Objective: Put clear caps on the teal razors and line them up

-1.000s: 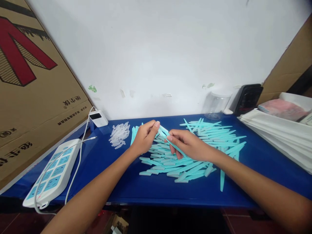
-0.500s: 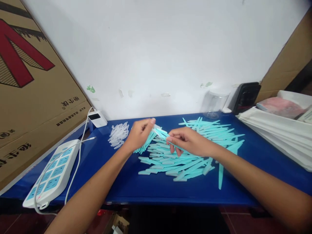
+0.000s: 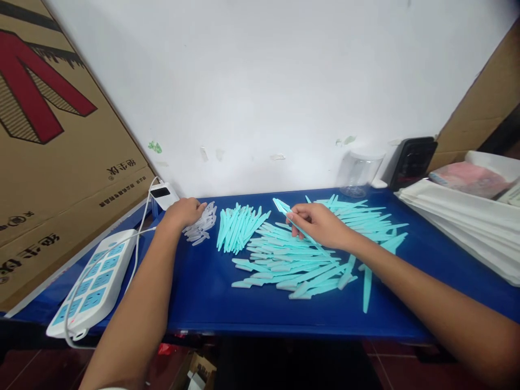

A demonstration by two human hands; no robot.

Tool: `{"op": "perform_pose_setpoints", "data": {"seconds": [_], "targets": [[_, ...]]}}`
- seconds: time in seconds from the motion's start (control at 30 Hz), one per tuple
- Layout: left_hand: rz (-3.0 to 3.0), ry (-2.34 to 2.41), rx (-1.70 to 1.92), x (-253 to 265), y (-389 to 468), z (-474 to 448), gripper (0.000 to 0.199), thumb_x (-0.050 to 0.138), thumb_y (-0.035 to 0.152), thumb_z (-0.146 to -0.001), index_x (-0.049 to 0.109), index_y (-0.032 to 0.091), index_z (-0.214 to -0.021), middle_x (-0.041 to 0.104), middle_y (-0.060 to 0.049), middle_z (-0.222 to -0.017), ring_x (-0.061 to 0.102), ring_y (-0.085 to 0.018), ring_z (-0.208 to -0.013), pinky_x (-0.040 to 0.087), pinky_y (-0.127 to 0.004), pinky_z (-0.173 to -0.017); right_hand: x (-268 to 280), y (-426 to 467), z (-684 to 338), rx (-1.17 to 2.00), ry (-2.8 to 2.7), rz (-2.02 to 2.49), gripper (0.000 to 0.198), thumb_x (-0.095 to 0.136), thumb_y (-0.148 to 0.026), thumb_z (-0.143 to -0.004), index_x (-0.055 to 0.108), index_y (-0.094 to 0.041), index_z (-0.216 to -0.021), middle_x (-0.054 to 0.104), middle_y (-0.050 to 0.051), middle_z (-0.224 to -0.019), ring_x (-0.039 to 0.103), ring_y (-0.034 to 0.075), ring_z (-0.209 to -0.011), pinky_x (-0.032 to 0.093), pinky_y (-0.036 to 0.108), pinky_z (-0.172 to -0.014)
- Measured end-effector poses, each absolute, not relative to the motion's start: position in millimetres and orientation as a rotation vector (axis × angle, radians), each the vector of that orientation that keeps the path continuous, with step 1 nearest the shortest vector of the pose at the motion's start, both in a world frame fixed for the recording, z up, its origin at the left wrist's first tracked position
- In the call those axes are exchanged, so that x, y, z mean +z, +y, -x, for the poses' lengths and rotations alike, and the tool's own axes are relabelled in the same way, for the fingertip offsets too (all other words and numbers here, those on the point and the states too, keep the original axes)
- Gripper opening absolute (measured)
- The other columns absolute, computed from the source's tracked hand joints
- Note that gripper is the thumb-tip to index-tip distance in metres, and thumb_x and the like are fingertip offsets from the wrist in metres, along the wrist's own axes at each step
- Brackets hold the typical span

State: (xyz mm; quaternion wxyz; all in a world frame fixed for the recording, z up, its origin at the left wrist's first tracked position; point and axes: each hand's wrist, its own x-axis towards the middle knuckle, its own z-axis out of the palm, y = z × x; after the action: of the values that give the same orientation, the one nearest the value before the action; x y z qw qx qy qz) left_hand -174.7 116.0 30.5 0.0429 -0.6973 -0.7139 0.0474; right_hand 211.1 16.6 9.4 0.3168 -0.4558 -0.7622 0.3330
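My right hand (image 3: 312,222) pinches a turquoise eyebrow razor (image 3: 281,206), its blade end pointing up and left above the table. My left hand (image 3: 187,212) is at the left edge of a small pile of clear plastic blade covers (image 3: 206,219); its fingertips are mostly hidden, so their grip does not show. Between the hands lies a neat pile of turquoise razors (image 3: 239,227). Below and around my right hand spreads a larger pile of razors (image 3: 292,265), many with pale covers on their blade ends. More razors (image 3: 361,216) lie behind my right hand.
A white power strip (image 3: 95,281) with a cable lies on the left, near a small white device (image 3: 162,195). A clear jar (image 3: 361,170) and a black object (image 3: 412,162) stand against the wall. White trays (image 3: 455,222) are stacked right; a large cardboard box (image 3: 73,179) stands left.
My left hand has left the razor and moved left to the blade covers, uncovering the neat razor pile. My right hand still holds a razor, now slightly farther right.
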Motion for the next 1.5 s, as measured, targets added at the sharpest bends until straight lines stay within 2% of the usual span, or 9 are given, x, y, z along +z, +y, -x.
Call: {"op": "perform_pose_setpoints", "data": {"seconds": [0.17, 0.33, 0.43, 0.57, 0.8, 0.93, 1.07, 1.3, 1.5], "targets": [[1.894, -2.248, 0.000, 40.8, 105.9, 167.4, 0.078, 0.021, 0.064, -0.102, 0.077, 0.010, -0.108, 0.073, -0.030, -0.118, 0.069, -0.047, -0.108, 0.050, -0.050, -0.085, 7.7, 19.7, -212.3, 0.693, -1.976, 1.151, 0.037, 0.054, -0.046, -0.102, 0.071, -0.020, -0.082, 0.075, 0.005, -0.084, 0.062, 0.017, -0.068, 0.044, 0.033, -0.063], [2.265, -1.781, -0.739, 39.2, 85.7, 116.2, 0.055, 0.040, 0.058, -0.105, 0.075, 0.016, -0.095, 0.074, -0.012, -0.085, 0.065, -0.025, -0.079, 0.044, -0.033, -0.070, 4.1, 24.1, -212.2, 0.619, -1.874, 1.123, 0.041, 0.059, -0.053, -0.100, 0.079, -0.021, -0.085, 0.067, 0.006, -0.085, 0.060, 0.021, -0.082, 0.045, 0.034, -0.071], [2.685, -1.529, -1.154, 26.6, 63.7, 69.5, 0.053, 0.051, 0.060, -0.102, 0.073, 0.017, -0.081, 0.066, -0.003, -0.068, 0.053, -0.016, -0.061, 0.038, -0.029, -0.061, 6.0, 21.1, -208.4, 0.755, -1.755, 1.133, 0.042, 0.060, -0.057, -0.099, 0.081, -0.021, -0.090, 0.065, 0.004, -0.077, 0.055, 0.017, -0.067, 0.041, 0.032, -0.062], [3.044, -1.345, -1.358, 10.0, 32.7, 25.6, 0.045, 0.059, 0.054, -0.101, 0.076, 0.017, -0.082, 0.068, -0.002, -0.073, 0.054, -0.014, -0.065, 0.041, -0.027, -0.063, 10.8, 10.3, -198.9, 1.083, -1.587, 1.108, 0.047, 0.063, -0.063, -0.096, 0.078, -0.019, -0.099, 0.056, -0.003, -0.054, 0.043, 0.011, -0.042, 0.033, 0.028, -0.043], [3.256, -1.419, -1.509, -1.4, 14.8, 8.9, 0.043, 0.063, 0.054, -0.099, 0.073, 0.017, -0.078, 0.070, -0.002, -0.075, 0.056, -0.013, -0.066, 0.045, -0.026, -0.064, 14.7, -1.5, -189.2, 1.205, -1.602, 0.975, 0.045, 0.071, -0.062, -0.091, 0.080, -0.018, -0.098, 0.061, -0.002, -0.054, 0.054, 0.012, -0.044, 0.047, 0.027, -0.043], [3.270, -1.385, -1.428, 4.6, 18.4, 11.7, 0.043, 0.064, 0.052, -0.098, 0.071, 0.017, -0.074, 0.066, 0.000, -0.069, 0.050, -0.011, -0.062, 0.041, -0.025, -0.060, 14.6, 0.4, -191.3, 1.153, -1.658, 1.003, 0.046, 0.071, -0.063, -0.090, 0.080, -0.019, -0.099, 0.058, -0.003, -0.055, 0.050, 0.011, -0.045, 0.042, 0.026, -0.042], [3.187, -1.437, -1.201, 22.8, 35.8, 36.5, 0.045, 0.061, 0.052, -0.099, 0.070, 0.017, -0.072, 0.068, -0.002, -0.069, 0.058, -0.014, -0.064, 0.044, -0.026, -0.062, 12.5, 5.3, -194.0, 1.047, -1.730, 1.108, 0.050, 0.061, -0.066, -0.096, 0.077, -0.019, -0.095, 0.060, 0.000, -0.058, 0.052, 0.012, -0.047, 0.040, 0.026, -0.045], [2.814, -1.812, -0.369, 46.1, 68.8, 95.8, 0.043, 0.061, 0.048, -0.089, 0.064, 0.020, -0.056, 0.068, -0.004, -0.057, 0.058, -0.017, -0.054, 0.036, -0.029, -0.054, -0.2, 21.5, -204.5, 0.877, -1.731, 1.236, 0.052, 0.061, -0.066, -0.094, 0.076, -0.017, -0.096, 0.066, 0.004, -0.073, 0.056, 0.014, -0.052, 0.044, 0.030, -0.052], [2.436, -1.845, -0.148, 33.4, 66.3, 86.6, 0.027, 0.058, 0.041, -0.084, 0.068, 0.023, -0.066, 0.073, -0.008, -0.069, 0.068, -0.027, -0.070, 0.038, -0.032, -0.060, -7.9, 31.9, -215.4, 0.548, -1.896, 1.273, 0.045, 0.053, -0.057, -0.101, 0.077, -0.019, -0.094, 0.060, 0.000, -0.063, 0.052, 0.016, -0.056, 0.039, 0.032, -0.058]]}}
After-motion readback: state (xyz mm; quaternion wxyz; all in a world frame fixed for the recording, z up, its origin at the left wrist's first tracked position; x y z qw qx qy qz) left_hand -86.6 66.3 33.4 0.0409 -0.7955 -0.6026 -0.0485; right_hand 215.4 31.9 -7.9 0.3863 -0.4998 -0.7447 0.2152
